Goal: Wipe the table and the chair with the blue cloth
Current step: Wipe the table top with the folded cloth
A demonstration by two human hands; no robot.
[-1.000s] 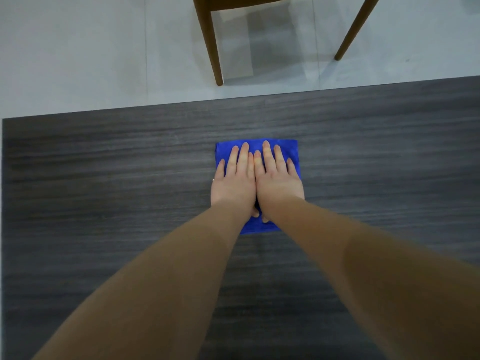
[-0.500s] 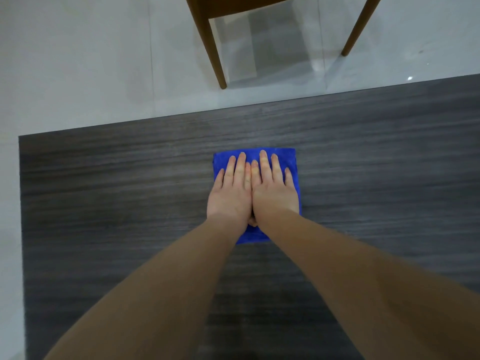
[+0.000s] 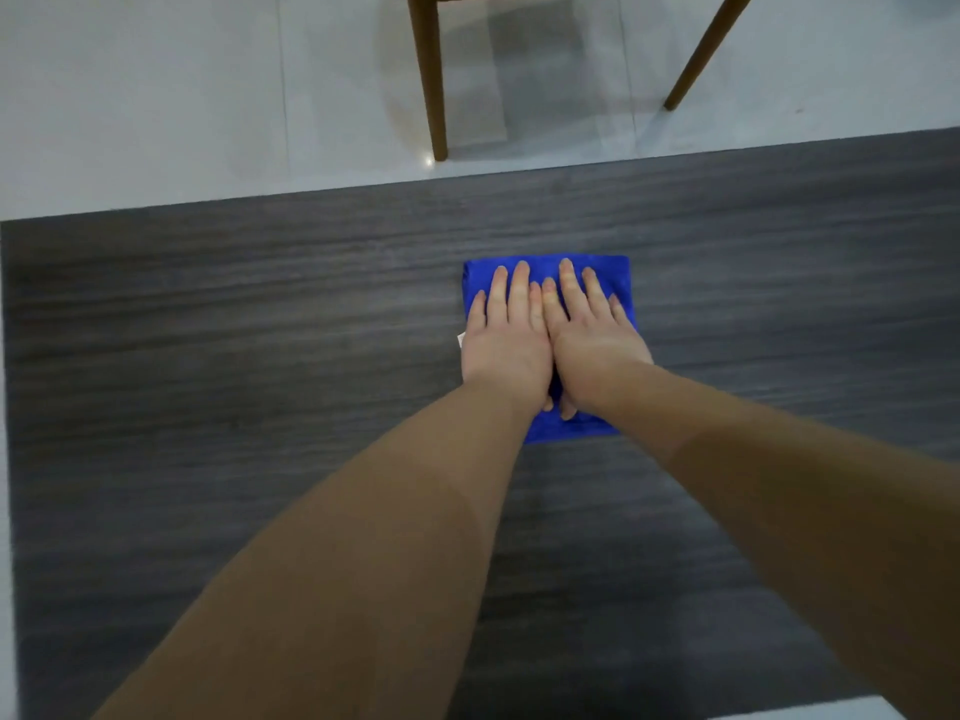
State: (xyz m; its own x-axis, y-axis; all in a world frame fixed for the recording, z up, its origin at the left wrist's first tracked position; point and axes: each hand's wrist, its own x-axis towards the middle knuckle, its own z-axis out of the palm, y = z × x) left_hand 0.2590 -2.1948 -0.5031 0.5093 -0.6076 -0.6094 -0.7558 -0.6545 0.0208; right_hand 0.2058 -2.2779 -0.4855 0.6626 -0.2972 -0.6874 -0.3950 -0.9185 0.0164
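A folded blue cloth [image 3: 613,275] lies flat on the dark wood-grain table [image 3: 234,330], a little right of the middle. My left hand [image 3: 506,337] and my right hand [image 3: 589,337] press on it side by side, fingers straight and pointing away from me. The hands cover most of the cloth; its far edge and near edge show. A small white tag sticks out at the cloth's left side. The wooden chair [image 3: 431,80] stands on the floor beyond the table's far edge; only two of its legs and a bit of the frame are visible.
Pale floor tiles [image 3: 156,96] lie beyond the table's far edge and along its left edge. The table's left edge runs down the left side of the view. A pale strip shows at the bottom right corner.
Both hands, still pressed flat on the cloth, have slid with it to the right across the table. The view has shifted a little too.
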